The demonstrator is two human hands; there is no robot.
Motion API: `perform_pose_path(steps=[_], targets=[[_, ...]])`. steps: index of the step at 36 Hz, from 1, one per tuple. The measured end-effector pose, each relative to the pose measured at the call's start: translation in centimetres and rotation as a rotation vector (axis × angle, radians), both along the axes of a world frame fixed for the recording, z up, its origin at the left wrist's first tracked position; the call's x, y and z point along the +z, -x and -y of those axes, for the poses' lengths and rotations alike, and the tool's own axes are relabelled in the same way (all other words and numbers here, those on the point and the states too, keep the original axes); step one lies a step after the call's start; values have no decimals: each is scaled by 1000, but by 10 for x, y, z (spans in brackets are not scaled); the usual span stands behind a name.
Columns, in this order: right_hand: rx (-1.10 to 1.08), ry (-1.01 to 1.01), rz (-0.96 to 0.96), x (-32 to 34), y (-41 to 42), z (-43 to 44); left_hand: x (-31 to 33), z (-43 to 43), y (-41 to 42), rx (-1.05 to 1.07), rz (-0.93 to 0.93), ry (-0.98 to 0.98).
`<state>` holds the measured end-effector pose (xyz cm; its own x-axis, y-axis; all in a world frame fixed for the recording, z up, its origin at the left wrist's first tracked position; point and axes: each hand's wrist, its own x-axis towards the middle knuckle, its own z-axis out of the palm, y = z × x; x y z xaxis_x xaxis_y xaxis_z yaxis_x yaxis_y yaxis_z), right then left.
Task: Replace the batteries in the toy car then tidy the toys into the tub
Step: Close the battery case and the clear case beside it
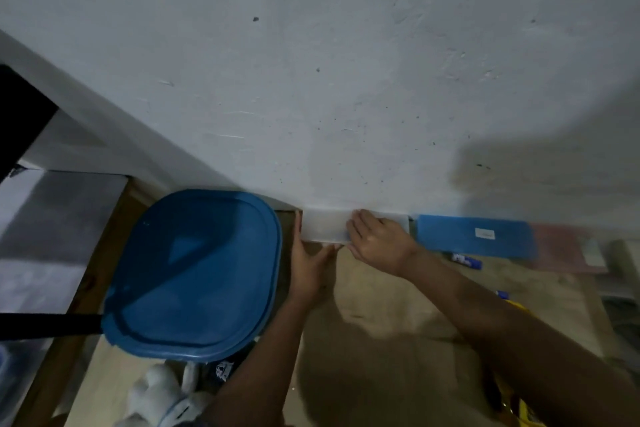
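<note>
Centre frame, against the white wall, a translucent box (325, 229) sits on the worktop (398, 305). The left hand (308, 265) presses straight fingers to the box's left end. The right hand (379, 241) lies over its top, perhaps gripping; blur hides that. The blue-lidded tub (194, 274) stands closed at lower left, with a white plush toy (156, 392) below it. No toy car shows. Pulled unevenly, the box could tip or knock the blue case (474, 236) just right of it.
</note>
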<state>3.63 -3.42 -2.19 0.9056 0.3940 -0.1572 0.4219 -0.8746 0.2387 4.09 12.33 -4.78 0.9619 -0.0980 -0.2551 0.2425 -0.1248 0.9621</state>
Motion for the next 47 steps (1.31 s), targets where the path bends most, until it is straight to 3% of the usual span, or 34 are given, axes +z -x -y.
perform_pose_path(steps=[8,21,27,31,47], targets=[[-4,-84,32,-4,-3,-1,-1,-1,-1,38,-42,-26],[-244,-526,199,-19,18,6,-3,1,-2,48,-72,-125],[-209,-510,339,-35,24,0,-6,1,-4,107,-73,-101],[-105,-369,404,-39,23,5,-8,0,-3,106,-83,-104],[-18,-277,465,-42,12,10,1,3,2,132,-149,-5]])
